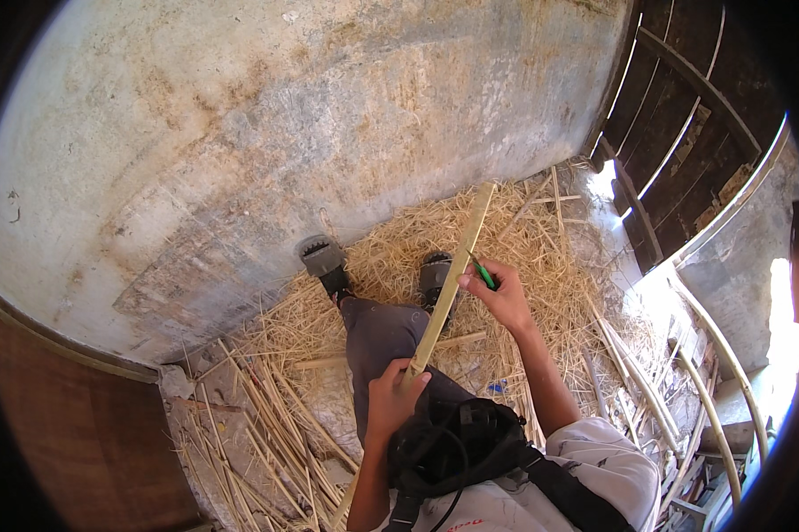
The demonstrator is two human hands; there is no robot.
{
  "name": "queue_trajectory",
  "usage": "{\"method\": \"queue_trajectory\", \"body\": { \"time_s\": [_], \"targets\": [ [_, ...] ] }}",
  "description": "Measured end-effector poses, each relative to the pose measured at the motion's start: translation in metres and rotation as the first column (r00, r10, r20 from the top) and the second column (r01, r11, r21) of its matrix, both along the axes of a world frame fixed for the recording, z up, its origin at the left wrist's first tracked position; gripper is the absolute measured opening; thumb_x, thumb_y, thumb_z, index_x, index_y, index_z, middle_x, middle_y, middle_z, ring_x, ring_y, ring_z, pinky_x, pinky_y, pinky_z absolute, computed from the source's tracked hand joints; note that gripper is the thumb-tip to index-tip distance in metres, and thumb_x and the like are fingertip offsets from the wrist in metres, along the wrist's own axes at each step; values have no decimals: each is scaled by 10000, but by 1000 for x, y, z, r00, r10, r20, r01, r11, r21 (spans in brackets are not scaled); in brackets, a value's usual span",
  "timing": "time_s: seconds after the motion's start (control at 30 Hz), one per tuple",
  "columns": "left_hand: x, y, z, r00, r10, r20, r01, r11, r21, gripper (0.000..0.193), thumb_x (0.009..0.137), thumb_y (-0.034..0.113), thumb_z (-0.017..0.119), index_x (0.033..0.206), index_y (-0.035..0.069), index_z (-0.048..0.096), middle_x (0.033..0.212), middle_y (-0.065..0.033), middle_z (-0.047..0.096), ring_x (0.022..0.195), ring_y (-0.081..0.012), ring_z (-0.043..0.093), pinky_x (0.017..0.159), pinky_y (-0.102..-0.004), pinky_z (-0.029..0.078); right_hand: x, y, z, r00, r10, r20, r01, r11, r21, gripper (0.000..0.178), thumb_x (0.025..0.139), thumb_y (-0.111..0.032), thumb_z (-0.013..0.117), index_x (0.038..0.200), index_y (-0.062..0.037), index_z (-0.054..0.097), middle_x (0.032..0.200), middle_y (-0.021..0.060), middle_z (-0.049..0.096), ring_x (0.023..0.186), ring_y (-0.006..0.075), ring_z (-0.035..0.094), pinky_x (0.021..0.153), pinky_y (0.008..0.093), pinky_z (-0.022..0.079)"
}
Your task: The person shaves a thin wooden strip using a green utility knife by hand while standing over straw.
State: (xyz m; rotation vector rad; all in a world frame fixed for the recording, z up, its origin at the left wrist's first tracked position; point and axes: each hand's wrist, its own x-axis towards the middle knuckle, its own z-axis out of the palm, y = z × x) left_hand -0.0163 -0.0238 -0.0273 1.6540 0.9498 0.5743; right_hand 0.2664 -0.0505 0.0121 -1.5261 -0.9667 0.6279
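Observation:
A long, flat, yellow-green bamboo strip (452, 279) slants up and away in front of my body. My left hand (395, 399) is closed around its near end, above my thigh. Farther along, my right hand (503, 297) grips a small green-handled knife (483, 273) beside the strip's right edge. The thumb of that hand lies against the strip. Only a little of the knife's dark blade shows, and whether it is cutting into the bamboo I cannot tell.
Curly shavings (399, 235) cover the floor around my shoes. Several thin bamboo sticks (257, 426) lie at lower left, with more poles (634, 372) at right. A stained wall (328, 115) rises ahead. Dark wooden boards (683, 124) stand at upper right, a brown panel (71, 417) at left.

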Motion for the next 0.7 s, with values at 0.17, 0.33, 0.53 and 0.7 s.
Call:
{"method": "queue_trajectory", "body": {
  "time_s": [0.17, 0.33, 0.53, 0.7],
  "targets": [
    [0, 0, 0, 1000, 4, -1, -4, 1000, -9, 313, 947, 215, 819, 1145, 8, 692, 784, -140, 752, 683, -71, 650, 629, -291, 518, -2, 1, 0, 999, -5, -36, 6, 1000, 29, 249, 960, -251, 790, 993, -7, 751, 736, -62, 543, 710, 50, 478, 642, 267, 396],
    [0, 0, 2, 1000, 3, 8, -3, 999, -32, 294, 958, 206, 808, 1142, 9, 690, 759, -134, 737, 657, -66, 637, 606, -289, 505, -2, 1, 1, 999, 2, -51, -1, 1000, 18, 246, 966, -243, 774, 1000, 0, 753, 752, -54, 567, 722, 50, 488, 648, 273, 407],
    [0, 0, 3, 1000, 1, -12, -1, 999, -41, 277, 971, 202, 788, 1149, 14, 691, 756, -132, 727, 648, -91, 654, 614, -293, 508, -9, -5, 7, 996, -2, 94, 3, 1000, -14, 251, 970, -217, 748, 1099, -2, 744, 750, 13, 613, 736, 82, 536, 666, 296, 443],
    [1, 0, -9, 998, 15, 65, -20, 996, 84, 213, 1028, 166, 697, 1167, 5, 709, 736, 16, 662, 638, -23, 535, 553, -235, 404, -21, -19, -13, 936, -8, 352, -57, 983, 174, 255, 957, -250, 767, 1133, -66, 762, 836, 89, 672, 702, 199, 636, 660, 356, 494]
  ]
}}
